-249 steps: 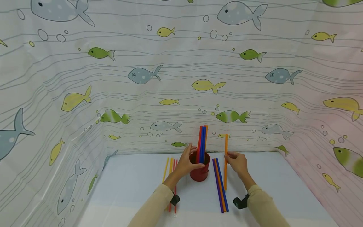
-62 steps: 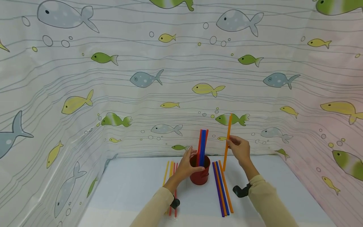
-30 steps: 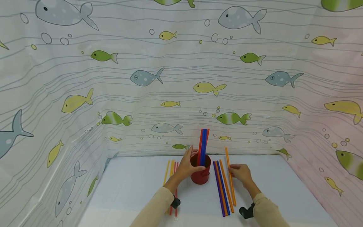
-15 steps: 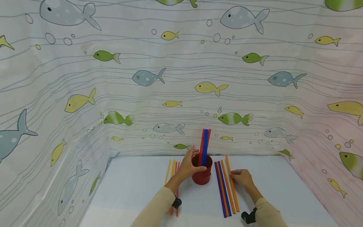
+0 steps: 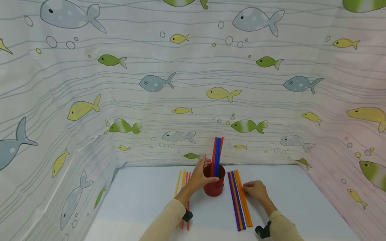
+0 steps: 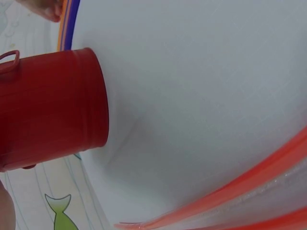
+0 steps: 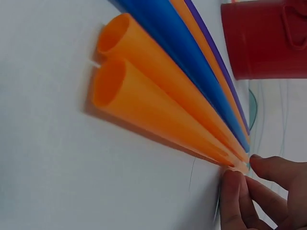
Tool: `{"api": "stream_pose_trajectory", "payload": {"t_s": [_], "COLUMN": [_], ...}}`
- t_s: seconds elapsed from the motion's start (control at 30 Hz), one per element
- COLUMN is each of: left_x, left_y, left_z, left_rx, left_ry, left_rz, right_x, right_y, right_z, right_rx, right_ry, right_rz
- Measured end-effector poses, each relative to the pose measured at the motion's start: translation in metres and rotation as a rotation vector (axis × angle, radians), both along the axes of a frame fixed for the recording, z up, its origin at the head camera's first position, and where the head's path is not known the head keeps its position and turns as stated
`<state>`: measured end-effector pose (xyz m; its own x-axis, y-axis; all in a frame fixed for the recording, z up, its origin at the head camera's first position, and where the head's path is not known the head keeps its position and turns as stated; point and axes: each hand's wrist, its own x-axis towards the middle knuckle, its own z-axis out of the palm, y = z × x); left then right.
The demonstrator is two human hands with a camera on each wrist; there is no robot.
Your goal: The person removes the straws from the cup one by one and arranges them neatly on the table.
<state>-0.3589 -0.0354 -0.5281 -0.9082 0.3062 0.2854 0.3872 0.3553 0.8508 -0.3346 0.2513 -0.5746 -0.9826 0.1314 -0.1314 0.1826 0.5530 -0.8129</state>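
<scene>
A red metal pail point(image 5: 214, 189) stands upright on the table, with several red and blue straws point(image 5: 217, 157) leaning in it. My left hand point(image 5: 197, 177) holds the pail from its left side, thumb across the front near the rim and fingers behind. To the right lies a row of straws: purple, orange, blue, then two orange side by side. My right hand point(image 5: 256, 190) is at the outermost orange straw point(image 5: 245, 204); in the right wrist view thumb and fingertips point(image 7: 232, 179) are on either side of its far part.
Yellow and red straws point(image 5: 182, 179) lie left of the pail, partly hidden by the left forearm. The white table point(image 5: 286, 187) ends at a fish-patterned curtain point(image 5: 181, 120) behind and at both sides.
My right hand set a second orange straw on the table, then slid it left against the other orange one. The left hand has stayed on the pail.
</scene>
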Motion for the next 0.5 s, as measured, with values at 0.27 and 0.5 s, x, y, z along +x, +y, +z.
{"api": "stream_pose_trajectory", "payload": {"t_s": [0.27, 0.5], "left_x": [0.0001, 0.0000], "left_y": [-0.0003, 0.0006], "left_z": [-0.0013, 0.0000], "left_rx": [0.009, 0.021], "left_ry": [-0.003, -0.009], "left_rz": [-0.002, 0.000], "right_x": [0.0032, 0.0048], "right_y": [-0.0020, -0.0049], "right_z": [-0.0036, -0.0046], "right_rx": [-0.041, -0.060], "right_ry": [0.013, 0.008], "right_rz": [-0.001, 0.004]}}
